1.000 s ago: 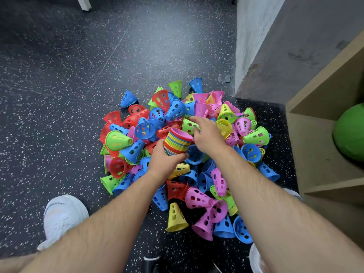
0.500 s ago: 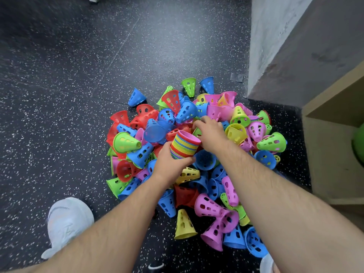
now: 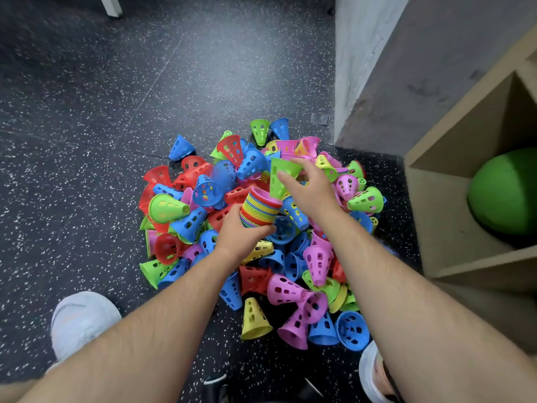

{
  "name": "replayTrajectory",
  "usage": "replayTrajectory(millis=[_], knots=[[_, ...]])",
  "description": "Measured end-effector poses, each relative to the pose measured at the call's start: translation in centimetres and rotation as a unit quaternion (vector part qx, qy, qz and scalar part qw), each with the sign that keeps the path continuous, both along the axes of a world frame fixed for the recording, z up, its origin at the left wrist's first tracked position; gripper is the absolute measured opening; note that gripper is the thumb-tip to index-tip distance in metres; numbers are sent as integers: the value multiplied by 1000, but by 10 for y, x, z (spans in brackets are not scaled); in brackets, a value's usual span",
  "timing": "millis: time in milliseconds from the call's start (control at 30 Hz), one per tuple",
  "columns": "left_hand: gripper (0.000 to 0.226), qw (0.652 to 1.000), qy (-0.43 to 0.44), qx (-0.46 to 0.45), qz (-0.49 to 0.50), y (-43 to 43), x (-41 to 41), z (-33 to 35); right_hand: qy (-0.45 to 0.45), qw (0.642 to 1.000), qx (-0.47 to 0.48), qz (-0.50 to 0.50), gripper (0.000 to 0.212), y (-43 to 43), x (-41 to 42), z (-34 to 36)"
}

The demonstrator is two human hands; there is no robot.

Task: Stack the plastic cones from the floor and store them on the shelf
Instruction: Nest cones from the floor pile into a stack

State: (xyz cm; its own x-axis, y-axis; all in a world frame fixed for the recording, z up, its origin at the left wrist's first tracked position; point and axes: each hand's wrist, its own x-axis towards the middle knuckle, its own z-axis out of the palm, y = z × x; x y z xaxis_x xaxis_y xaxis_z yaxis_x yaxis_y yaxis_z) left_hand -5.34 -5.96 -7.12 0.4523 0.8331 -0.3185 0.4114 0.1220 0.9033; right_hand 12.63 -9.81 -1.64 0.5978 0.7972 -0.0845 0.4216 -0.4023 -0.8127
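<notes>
The stack of nested cones (image 3: 260, 210) tilts above the middle of the cone pile (image 3: 290, 289) on the speckled floor (image 3: 87, 112). The left hand (image 3: 241, 237) grips it from six o'clock, fingers curled round its lower end. At its one o'clock a green cone (image 3: 280, 178) points narrow end down at the stack's rim, pinched by the right hand (image 3: 311, 190). The wooden shelf (image 3: 436, 213), holding a green ball (image 3: 505, 190), stands at the pile's three o'clock.

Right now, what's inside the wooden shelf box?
A big green ball sits inside the wooden shelf box. The frame cuts off its right side; anything behind it is hidden.
</notes>
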Motion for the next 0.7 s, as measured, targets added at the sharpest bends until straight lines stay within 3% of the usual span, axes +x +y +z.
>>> replayTrajectory(millis=[167,267,367,433,700], knots=[[54,1000,-2,0,2,-10,-10,0,28,983,-99,149,64,-31,-14,-4],[57,1000,17,9,-9,-15,-16,1,62,984,-89,138,57,-44,-13,-6],[56,999,31,14,-23,-19,-17,3,-55,991,-86,92,46,-45,-5,-14],[55,999,30,12,-35,-21,-15,5,-141,977,-133,87,47,-42,2,-20],[56,999,33,16,-41,-19,-12,0,-302,916,-221,149,61,-20,-2,-43]])
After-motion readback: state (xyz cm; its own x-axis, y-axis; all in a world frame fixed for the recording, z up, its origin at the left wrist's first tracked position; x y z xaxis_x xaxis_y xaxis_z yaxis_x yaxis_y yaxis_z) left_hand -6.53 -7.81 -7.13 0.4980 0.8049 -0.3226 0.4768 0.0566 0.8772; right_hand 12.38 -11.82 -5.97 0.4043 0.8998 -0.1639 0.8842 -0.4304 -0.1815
